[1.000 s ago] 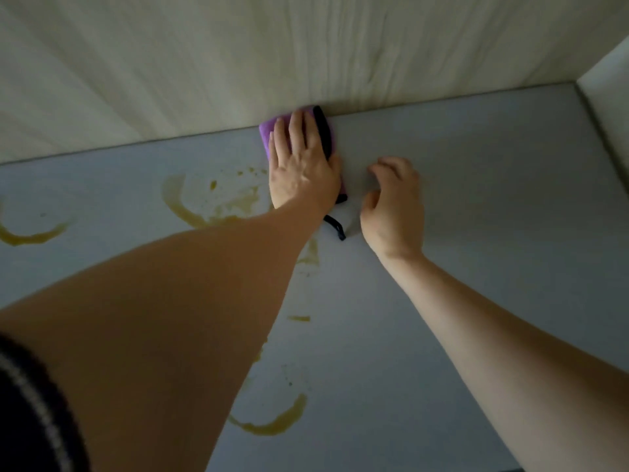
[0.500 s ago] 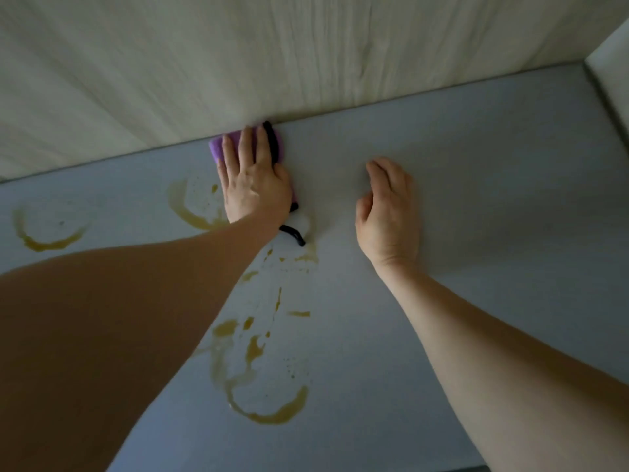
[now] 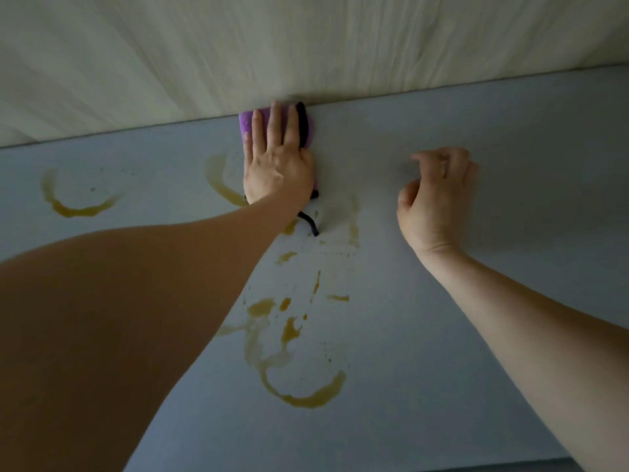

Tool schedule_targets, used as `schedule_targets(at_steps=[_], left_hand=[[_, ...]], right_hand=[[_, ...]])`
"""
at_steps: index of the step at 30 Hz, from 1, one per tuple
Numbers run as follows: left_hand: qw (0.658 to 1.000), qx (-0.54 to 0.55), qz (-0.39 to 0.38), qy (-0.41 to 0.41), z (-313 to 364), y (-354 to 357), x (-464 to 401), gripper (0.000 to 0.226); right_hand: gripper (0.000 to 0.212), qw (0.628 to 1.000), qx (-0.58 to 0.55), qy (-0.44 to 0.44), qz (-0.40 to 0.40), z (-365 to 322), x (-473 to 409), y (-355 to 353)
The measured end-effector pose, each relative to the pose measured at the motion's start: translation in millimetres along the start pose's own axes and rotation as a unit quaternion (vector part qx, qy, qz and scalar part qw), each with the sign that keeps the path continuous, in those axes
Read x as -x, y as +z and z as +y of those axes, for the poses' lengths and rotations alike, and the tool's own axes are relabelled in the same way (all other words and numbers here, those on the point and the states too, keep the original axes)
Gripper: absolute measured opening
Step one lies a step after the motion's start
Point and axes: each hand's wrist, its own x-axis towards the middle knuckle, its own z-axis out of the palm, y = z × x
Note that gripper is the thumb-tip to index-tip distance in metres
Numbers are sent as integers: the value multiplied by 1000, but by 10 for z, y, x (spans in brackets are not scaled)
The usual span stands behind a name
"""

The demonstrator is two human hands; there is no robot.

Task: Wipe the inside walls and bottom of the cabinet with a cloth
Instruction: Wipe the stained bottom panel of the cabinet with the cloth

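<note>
The left hand (image 3: 277, 161) presses flat on the purple cloth (image 3: 245, 126) at upper centre, against the back wall (image 3: 170, 63). Stains (image 3: 303, 396) lie below it, toward the frame's lower centre (nearer the left hand). The right hand (image 3: 437, 195) rests loosely curled, holding nothing.

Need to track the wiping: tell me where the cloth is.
The purple cloth lies under the left hand, on the grey cabinet bottom, against the back wall.

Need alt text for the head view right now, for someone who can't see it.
A left hand presses a purple cloth flat on the grey cabinet floor against the back wall. Yellow-brown stains streak the floor; the right hand is loosely curled, holding nothing.
</note>
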Motion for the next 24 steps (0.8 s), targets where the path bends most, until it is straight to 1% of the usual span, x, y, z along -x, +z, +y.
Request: schedule_targets(at_steps=[1, 2, 4, 6, 8, 9, 10, 12, 15, 17, 18, 20, 22, 23, 24], left_hand=[[1000, 1, -3, 13, 96, 21, 76, 60], [999, 0, -4, 43, 192, 50, 170, 61], [992, 2, -11, 129, 319, 84, 351, 59], [978, -3, -38, 206, 260, 52, 338, 58], [959, -25, -73, 271, 124, -9, 132, 57], [955, -31, -80, 284, 69, -29, 13, 56], [957, -26, -80, 278, 46, -33, -81, 56], [967, -1, -57, 247, 72, 6, -177, 55], [979, 14, -39, 198, 196, 63, -116, 54], [981, 17, -28, 191, 266, 79, 31, 54], [977, 16, -19, 213, 315, 88, 163, 55], [958, 8, -24, 286, 416, 118, 484, 57], [932, -35, -79, 352, 408, 102, 640, 55], [917, -49, -105, 382, 348, 62, 586, 55], [905, -52, -107, 407, 286, 42, 458, 57]], right_hand=[[46, 1000, -2, 3, -5, 6, 22, -22], [48, 1000, -5, 7, -10, 5, 48, -46], [50, 1000, -6, 11, -15, 1, 109, -104], [49, 1000, -3, 18, -18, 18, 181, -128], [46, 1000, -6, 26, -15, 53, 218, -125], [46, 999, -9, 29, -12, 68, 226, -116], [46, 999, -12, 29, -9, 85, 235, -105], [46, 999, -24, 29, -5, 98, 254, -102], [39, 998, -39, 55, 0, 107, 289, -138], [37, 996, -41, 75, 2, 127, 337, -193], [40, 996, -39, 80, 1, 142, 357, -230], [48, 996, -31, 87, -6, 174, 405, -293], [50, 996, -29, 81, -11, 199, 456, -329], [49, 997, -31, 77, -10, 192, 482, -339], [49, 997, -30, 74, -10, 185, 510, -343]])
